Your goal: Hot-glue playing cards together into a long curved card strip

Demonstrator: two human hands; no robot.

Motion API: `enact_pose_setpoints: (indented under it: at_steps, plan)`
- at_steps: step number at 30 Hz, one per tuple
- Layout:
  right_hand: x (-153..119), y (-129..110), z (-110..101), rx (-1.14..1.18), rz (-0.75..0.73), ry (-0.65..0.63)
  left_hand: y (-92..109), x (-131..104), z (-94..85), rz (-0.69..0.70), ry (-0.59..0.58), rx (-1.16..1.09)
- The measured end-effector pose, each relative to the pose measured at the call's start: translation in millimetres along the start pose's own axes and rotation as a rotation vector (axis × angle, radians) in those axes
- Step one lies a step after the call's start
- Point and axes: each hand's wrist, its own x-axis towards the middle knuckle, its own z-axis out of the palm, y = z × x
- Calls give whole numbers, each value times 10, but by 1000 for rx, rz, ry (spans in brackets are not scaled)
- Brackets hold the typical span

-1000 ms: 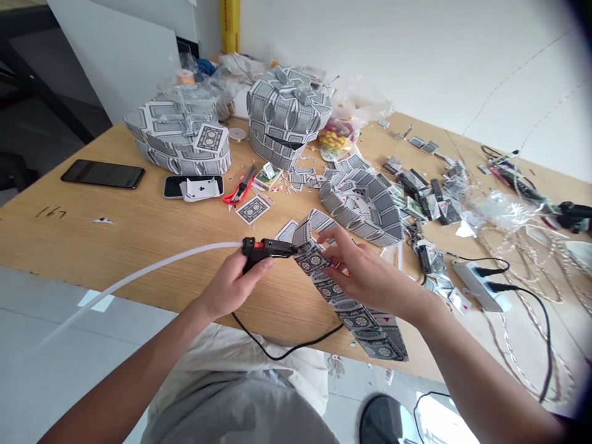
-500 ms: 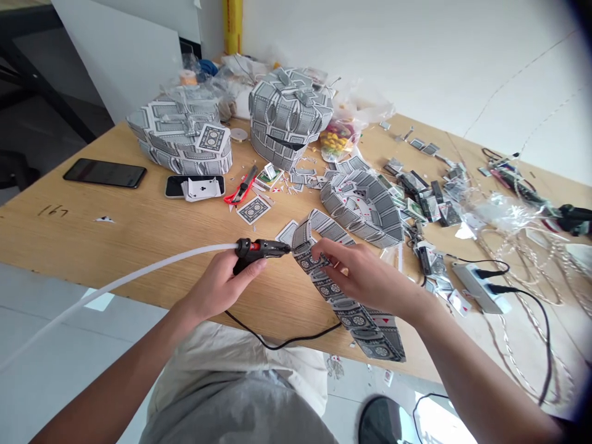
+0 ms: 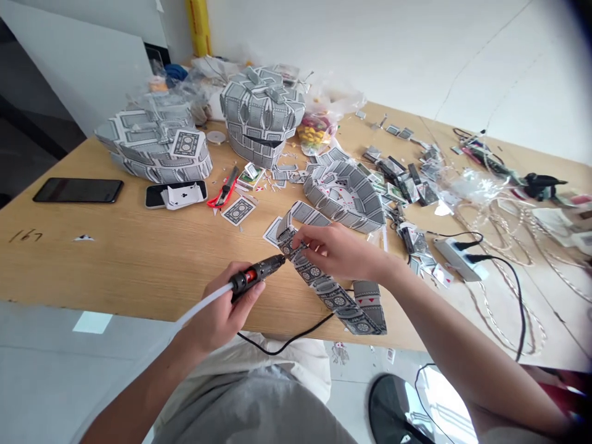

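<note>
My left hand (image 3: 221, 308) is closed around a black hot glue gun (image 3: 259, 273) with a long white glue stick (image 3: 206, 302) trailing from its back. The gun's nozzle meets, or nearly meets, the edge of a strip of folded playing cards (image 3: 319, 280). Near the strip's upper end, my right hand (image 3: 330, 250) pinches it between thumb and fingers. The strip bends into a long loop, its lower end lying toward the table's front edge. Beside the strip's top lies a loose card (image 3: 272, 232). Just behind stands an oval card-built ring (image 3: 345, 194) with cards inside.
Two larger card-built pieces, a lidded round one (image 3: 263, 117) and a boat-shaped one (image 3: 152, 148), stand at the back. Two phones (image 3: 78, 190), a red utility knife (image 3: 225, 188) and a loose card (image 3: 238, 211) lie left. A power strip (image 3: 460, 259) and twisted cords are right.
The view has shifted, so the table items appear further left. The glue gun has tilted nose-up and its tip now sits lower along the strip's edge. Both hands keep their hold.
</note>
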Motion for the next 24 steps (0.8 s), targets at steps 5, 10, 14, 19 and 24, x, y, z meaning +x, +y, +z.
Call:
enact_pose_setpoints:
  at_steps: [5,10,14,19,24]
  plan:
    - [51,50,-2,33,-47,24,-41,-15,151,235,56,150]
    - [61,97,-9,71,-121,50,-81,9,248,394,27,260]
    - [60,95,-16,84,-131,46,-67,50,281,427,33,316]
    - [63,104,-12,108,-128,52,-53,99,310,445,57,341]
    - [64,114,-14,100,-116,46,-54,105,325,443,62,341]
